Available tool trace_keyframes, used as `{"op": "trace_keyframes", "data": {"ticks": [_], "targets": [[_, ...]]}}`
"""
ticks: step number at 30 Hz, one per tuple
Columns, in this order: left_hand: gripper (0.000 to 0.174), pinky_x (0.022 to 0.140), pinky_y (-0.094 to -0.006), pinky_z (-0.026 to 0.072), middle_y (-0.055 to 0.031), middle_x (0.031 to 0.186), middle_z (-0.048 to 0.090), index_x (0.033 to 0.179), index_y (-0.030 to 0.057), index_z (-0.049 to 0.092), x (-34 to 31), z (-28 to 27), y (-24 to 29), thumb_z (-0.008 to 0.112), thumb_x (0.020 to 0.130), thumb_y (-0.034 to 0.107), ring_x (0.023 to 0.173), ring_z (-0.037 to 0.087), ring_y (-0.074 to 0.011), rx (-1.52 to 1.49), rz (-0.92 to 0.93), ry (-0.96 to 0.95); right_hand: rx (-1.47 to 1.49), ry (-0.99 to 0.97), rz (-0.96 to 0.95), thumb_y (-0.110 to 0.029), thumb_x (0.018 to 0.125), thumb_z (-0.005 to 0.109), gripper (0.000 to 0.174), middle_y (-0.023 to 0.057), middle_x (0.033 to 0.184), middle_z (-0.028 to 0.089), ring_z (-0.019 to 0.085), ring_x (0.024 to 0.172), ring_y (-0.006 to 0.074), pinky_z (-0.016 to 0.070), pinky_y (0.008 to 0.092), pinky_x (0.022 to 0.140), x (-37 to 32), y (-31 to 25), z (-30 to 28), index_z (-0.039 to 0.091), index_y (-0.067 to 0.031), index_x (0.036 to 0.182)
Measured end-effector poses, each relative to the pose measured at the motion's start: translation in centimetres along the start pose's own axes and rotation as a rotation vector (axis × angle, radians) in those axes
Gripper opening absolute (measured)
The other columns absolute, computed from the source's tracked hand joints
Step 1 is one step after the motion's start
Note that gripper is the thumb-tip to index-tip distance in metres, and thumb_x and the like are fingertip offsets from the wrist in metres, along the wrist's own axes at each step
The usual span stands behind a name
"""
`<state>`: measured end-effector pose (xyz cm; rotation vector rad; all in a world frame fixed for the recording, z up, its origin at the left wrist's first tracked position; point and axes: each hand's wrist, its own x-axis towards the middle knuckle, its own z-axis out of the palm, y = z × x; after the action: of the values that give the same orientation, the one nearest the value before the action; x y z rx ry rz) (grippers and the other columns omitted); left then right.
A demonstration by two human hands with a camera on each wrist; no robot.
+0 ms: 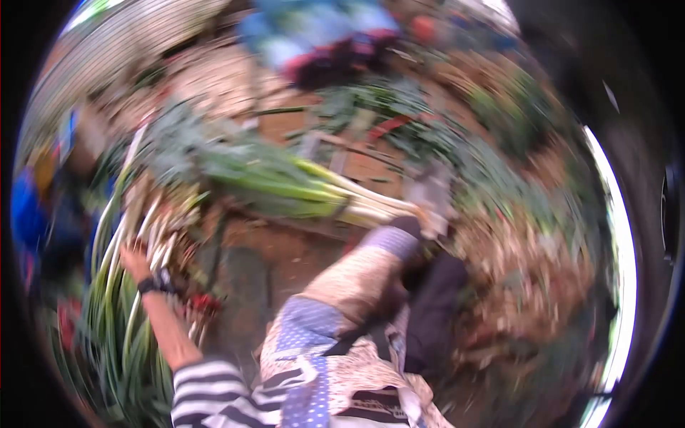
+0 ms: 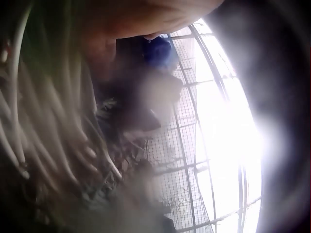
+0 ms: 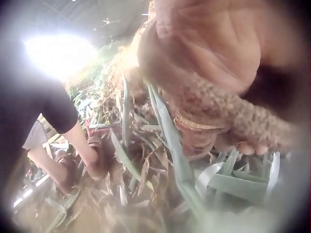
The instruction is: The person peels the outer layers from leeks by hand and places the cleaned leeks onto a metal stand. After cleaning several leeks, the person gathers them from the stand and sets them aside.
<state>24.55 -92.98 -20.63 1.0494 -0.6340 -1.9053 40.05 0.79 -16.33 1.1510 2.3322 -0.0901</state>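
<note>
The left hand (image 1: 135,262) reached in among the white shanks of the leek pile (image 1: 107,285), touching or just beside them; blur hid whether its fingers had closed round any. The grip of the right hand (image 3: 209,43) could not be told either: its palm filled the top of the right wrist view, a nubbly, pale band (image 3: 233,107) crossed below it, and the fingers were partly hidden.

The pile lay along the left edge of the bare brown ground (image 1: 285,250), white ends up toward the hand, green tops trailing to the near left corner. A separate leek bunch (image 1: 285,182) lay across the far edge, its white ends beside the dark cuff (image 1: 407,225). Dry husks (image 1: 521,278) littered the right edge.

For handling these well, a hold low on the firm white shanks looked best, fingers wholly round a few stalks, since the leaves would likely tear or slip. The tops seemed tangled, so a slow lengthwise draw would suit better than a sideways pull, with the roots kept level to avoid snapping any shank.
</note>
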Motion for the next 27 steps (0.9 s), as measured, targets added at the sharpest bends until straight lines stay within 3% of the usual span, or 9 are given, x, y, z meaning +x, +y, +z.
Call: {"op": "trace_keyframes", "data": {"ticks": [2, 6, 7, 8, 10, 16, 22, 24, 27], "targets": [[0.033, 0.072, -0.0349, 0.0507, -0.0124, 0.098, 0.062, 0.105, 0.0045, 0.052, -1.1, 8.4, -5.2, 0.047, 0.092, 0.035, 0.088, 0.06, -0.0255, 0.064, -0.171, -0.146, 0.069, -0.055, 0.004, -0.039, 0.073, 0.062, 0.037, 0.0125, 0.102, 0.065, 0.062, 0.097, 0.0316, 0.0515, 0.0408, 0.078, -0.8, 0.3, 1.8, 0.068, -0.017, 0.101], [0.027, 0.075, -0.0329, 0.0507, -0.0115, 0.098, 0.064, 0.105, 0.0055, 0.054, -9.6, 26.4, -14.2, 0.05, 0.093, 0.03, 0.089, 0.061, -0.0229, -0.06, -0.291, -0.411, 0.11, -0.021, 0.239, -0.042, 0.081, 0.051, 0.041, 0.0128, 0.111, 0.062, 0.058, 0.105, 0.0325, 0.0476, 0.0414, 0.086, -8.7, -7.1, -6.6, 0.067, -0.0134, 0.105], [0.025, 0.072, -0.0315, 0.0501, -0.0104, 0.095, 0.064, 0.103, 0.0059, 0.054, -12.8, 29.9, -15.9, 0.052, 0.093, 0.029, 0.086, 0.061, -0.021, -0.055, -0.304, -0.704, 0.111, -0.05, 0.196, -0.047, 0.08, 0.052, 0.047, 0.0146, 0.111, 0.062, 0.058, 0.105, 0.0327, 0.0469, 0.0417, 0.085, -9.5, -7.5, -7.3, 0.066, -0.011, 0.107], [0.023, 0.069, -0.0301, 0.0496, -0.0092, 0.093, 0.064, 0.101, 0.0064, 0.055, -16.9, 33.0, -16.9, 0.053, 0.092, 0.028, 0.082, 0.061, -0.019, -0.057, -0.308, -0.987, 0.136, -0.057, 0.228, -0.047, 0.08, 0.052, 0.047, 0.0146, 0.111, 0.062, 0.058, 0.105, 0.0327, 0.0469, 0.0417, 0.085, -9.7, -7.4, -6.6, 0.066, -0.011, 0.107], [0.019, 0.06, -0.0268, 0.0466, -0.006, 0.085, 0.062, 0.096, 0.0071, 0.055, -31.7, 38.9, -16.9, 0.054, 0.092, 0.026, 0.075, 0.059, -0.0147, -0.043, -0.136, -1.076, 0.238, -0.093, 0.219, -0.052, 0.079, 0.052, 0.053, 0.0154, 0.111, 0.062, 0.058, 0.105, 0.0323, 0.0464, 0.0413, 0.085, -9.2, -6.9, -5.0, 0.065, -0.0097, 0.108], [0.02, 0.051, -0.0251, 0.0432, -0.0038, 0.071, 0.059, 0.094, 0.0057, 0.054, -58.1, 43.2, -19.7, 0.051, 0.093, 0.026, 0.055, 0.053, -0.0128, 0.068, -0.531, -1.544, 0.205, -0.062, 0.125, -0.05, 0.076, 0.056, 0.055, 0.015, 0.116, 0.055, 0.053, 0.107, 0.0356, 0.044, 0.0429, 0.089, -8.8, -7.5, -4.8, 0.062, -0.0102, 0.113], [0.024, 0.044, -0.0229, 0.0387, -0.0039, 0.058, 0.055, 0.081, 0.0075, 0.049, -70.8, 42.6, -25.4, 0.051, 0.093, 0.028, 0.046, 0.049, -0.0103, 0.074, -0.704, -1.749, 0.469, 0.105, 0.052, -0.043, 0.077, 0.057, 0.049, 0.013, 0.121, 0.054, 0.051, 0.11, 0.0338, 0.0423, 0.0421, 0.091, -2.1, -8.8, -10.6, 0.058, -0.0142, 0.117], [0.027, 0.047, -0.0236, 0.0406, -0.0048, 0.06, 0.056, 0.081, 0.0079, 0.047, -73.9, 41.3, -27.8, 0.052, 0.092, 0.032, 0.05, 0.051, -0.0122, 0.151, -0.921, -1.751, 0.534, 0.111, 0.044, -0.043, 0.078, 0.057, 0.05, 0.0115, 0.122, 0.056, 0.053, 0.109, 0.0326, 0.0424, 0.0407, 0.091, 0.6, -10.4, -14.3, 0.058, -0.0139, 0.118], [0.032, 0.046, -0.0234, 0.0387, -0.0034, 0.059, 0.054, 0.079, 0.0094, 0.046, -76.5, 38.3, -32.6, 0.054, 0.09, 0.039, 0.049, 0.049, -0.0108, 0.174, -1.019, -1.747, 0.605, 0.224, 0.02, -0.04, 0.078, 0.061, 0.045, 0.0119, 0.111, 0.063, 0.057, 0.104, 0.0311, 0.0449, 0.038, 0.087, 6.9, -12.6, -18.9, 0.061, -0.013, 0.115]]}}
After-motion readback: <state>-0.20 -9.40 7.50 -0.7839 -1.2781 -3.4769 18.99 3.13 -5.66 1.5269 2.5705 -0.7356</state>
